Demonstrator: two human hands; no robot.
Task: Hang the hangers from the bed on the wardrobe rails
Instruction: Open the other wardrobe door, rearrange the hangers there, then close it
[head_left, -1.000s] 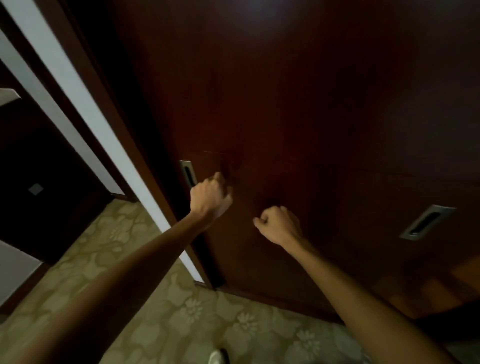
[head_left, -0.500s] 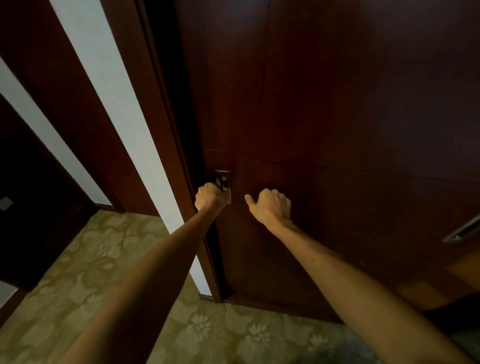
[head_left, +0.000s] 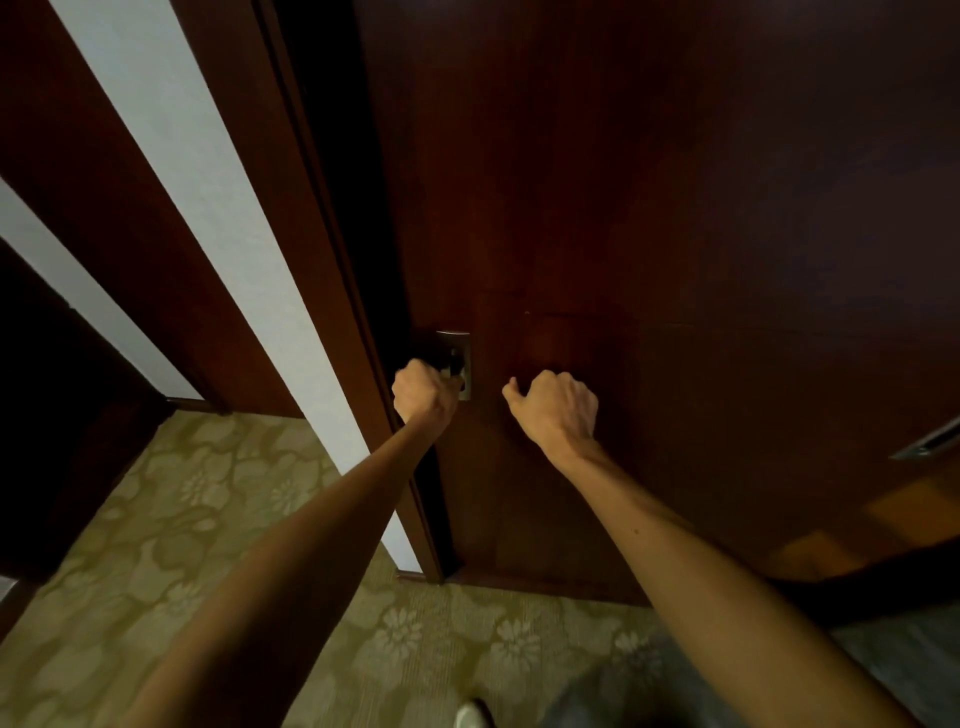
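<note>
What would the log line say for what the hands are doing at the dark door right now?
left hand: fingers curled into recessed door handle | right hand: curled, holds nothing, by wardrobe door | hangers: not in view | step: opening wardrobe

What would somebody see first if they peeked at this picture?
Two bare arms reach out to a big dark wooden wardrobe door. The left hand has its fingers at the metal recessed handle near the door's left edge, while the right hand is curled in front of the wood beside it, holding nothing. Below lies a flowery carpet.
</note>
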